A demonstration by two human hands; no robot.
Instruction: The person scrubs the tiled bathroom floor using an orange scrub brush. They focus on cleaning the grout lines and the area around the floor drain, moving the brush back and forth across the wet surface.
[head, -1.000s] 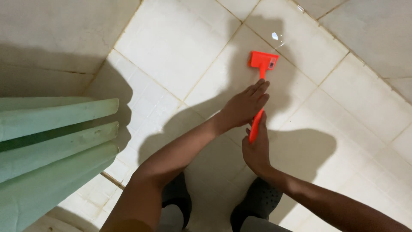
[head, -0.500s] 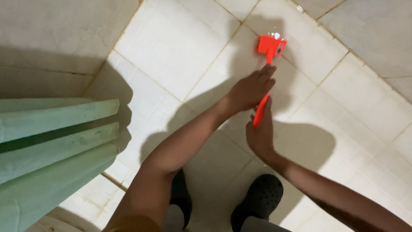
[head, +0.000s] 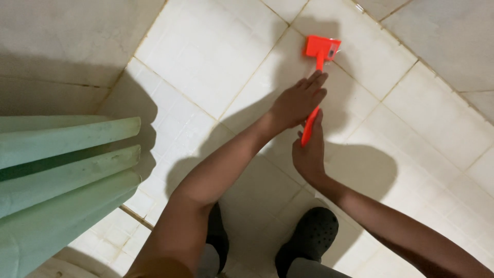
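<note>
You are holding an orange scraper [head: 315, 77] with both hands over the tiled floor [head: 206, 67], just right of the frame's centre. Your right hand [head: 309, 154] is closing its grip around the lower end of the handle, low in the centre of the frame. Your left hand [head: 298, 103] is lying over the middle of the handle with its fingers curled across it, pressing it down. The scraper's long axis is running from your right hand up and slightly to the right, so the wide orange head is pointing away from you, toward the upper right of the frame. The head is resting where grout lines cross, well beyond both hands; your left hand is the nearer one to it. Your black shoes [head: 309, 242] are showing at the bottom, and pale green slats [head: 67, 170] are filling the left edge.
</note>
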